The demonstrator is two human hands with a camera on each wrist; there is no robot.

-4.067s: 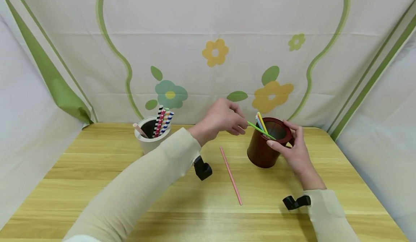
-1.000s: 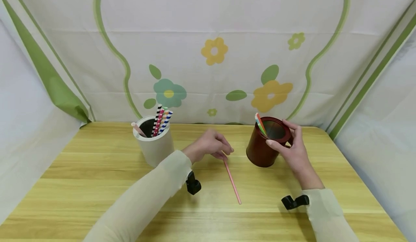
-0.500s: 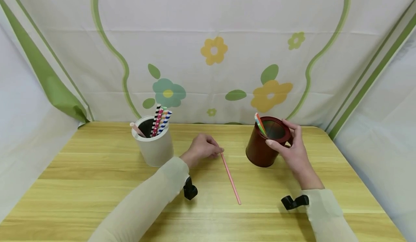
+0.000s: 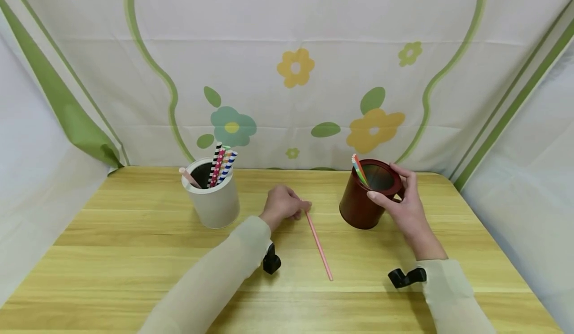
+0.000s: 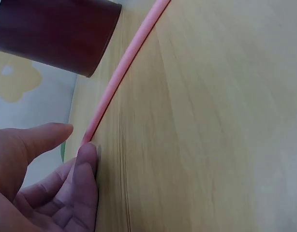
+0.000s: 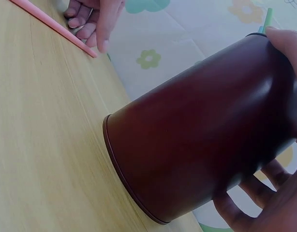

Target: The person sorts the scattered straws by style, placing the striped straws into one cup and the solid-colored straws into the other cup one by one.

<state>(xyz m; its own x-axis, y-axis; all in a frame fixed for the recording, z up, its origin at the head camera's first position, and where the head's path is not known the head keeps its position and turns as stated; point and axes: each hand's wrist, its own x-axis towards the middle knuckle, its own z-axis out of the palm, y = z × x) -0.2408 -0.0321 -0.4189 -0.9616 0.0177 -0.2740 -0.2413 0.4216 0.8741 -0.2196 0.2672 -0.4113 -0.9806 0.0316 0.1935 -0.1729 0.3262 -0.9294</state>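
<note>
A pink straw (image 4: pixel 319 247) lies slantwise on the wooden table between two containers. At its far end is my left hand (image 4: pixel 283 207); in the left wrist view its fingertips (image 5: pixel 88 153) are right at the straw's tip, while the thumb stays apart from it. My right hand (image 4: pixel 405 209) holds a dark red mug (image 4: pixel 362 209) upright by its rim, thumb at the near side and fingers around the far right side. Several thin coloured straws (image 4: pixel 358 168), orange and green among them, lean out of the mug's left side. Their lower ends are hidden inside.
On the left stands a white cup (image 4: pixel 215 207) with several patterned paper straws (image 4: pixel 217 167) and a pale pink one (image 4: pixel 190 177) leaning left. Behind the table (image 4: pixel 134 254) hangs a white curtain (image 4: pixel 251 65) printed with flowers.
My left hand has let go of a green straw, now among those in the mug, and moved left and down to the pink straw's far end. My right hand still holds the mug.
</note>
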